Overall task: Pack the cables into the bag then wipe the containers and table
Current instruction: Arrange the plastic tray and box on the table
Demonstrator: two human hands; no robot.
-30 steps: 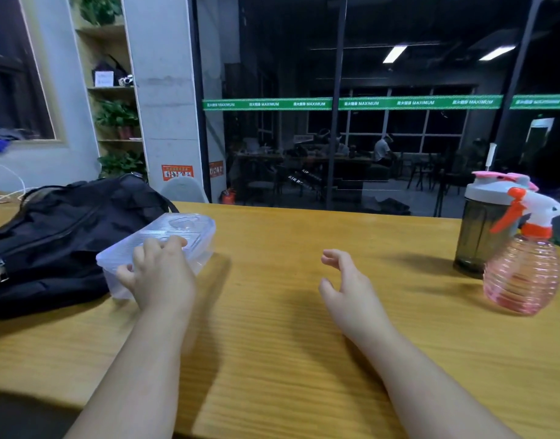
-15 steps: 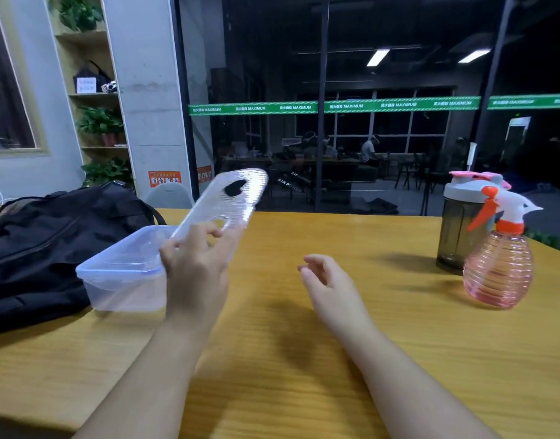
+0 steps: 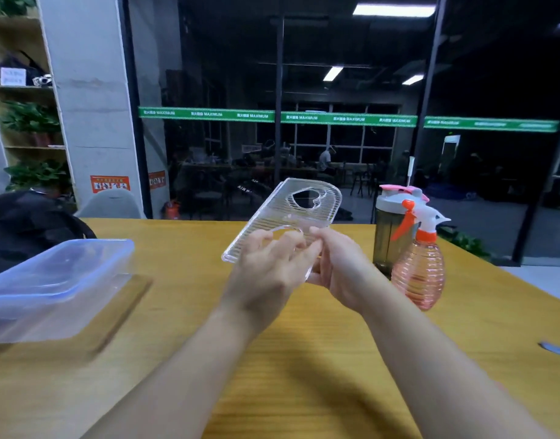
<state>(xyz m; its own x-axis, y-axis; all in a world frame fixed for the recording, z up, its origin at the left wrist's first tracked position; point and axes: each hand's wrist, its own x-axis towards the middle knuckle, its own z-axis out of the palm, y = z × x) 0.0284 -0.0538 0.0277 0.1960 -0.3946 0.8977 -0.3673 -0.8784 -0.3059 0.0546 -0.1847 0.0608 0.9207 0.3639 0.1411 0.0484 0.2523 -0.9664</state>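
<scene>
The wooden table (image 3: pixel 183 327) ran up to a dark glass wall, a shelf of plants standing off to the left. At the far left lay the black bag (image 3: pixel 25 223), and just in front of it the clear container (image 3: pixel 50 286) sat open on the table, well apart from both hands. Over the middle of the table the left hand (image 3: pixel 266 277) and the right hand (image 3: pixel 342 274) met on the near end of the ribbed clear lid (image 3: pixel 291 217), held up off the surface; fingers of both curled round its lower edge. Its long axis slanted up and away to the right, the cut-out end farthest from the person. To the right stood the dark shaker bottle (image 3: pixel 388 229) and, touching or just in front of it, the pink spray bottle (image 3: pixel 418 264), nearer the right hand. No cloth showed, so the lid probably awaited wiping.
</scene>
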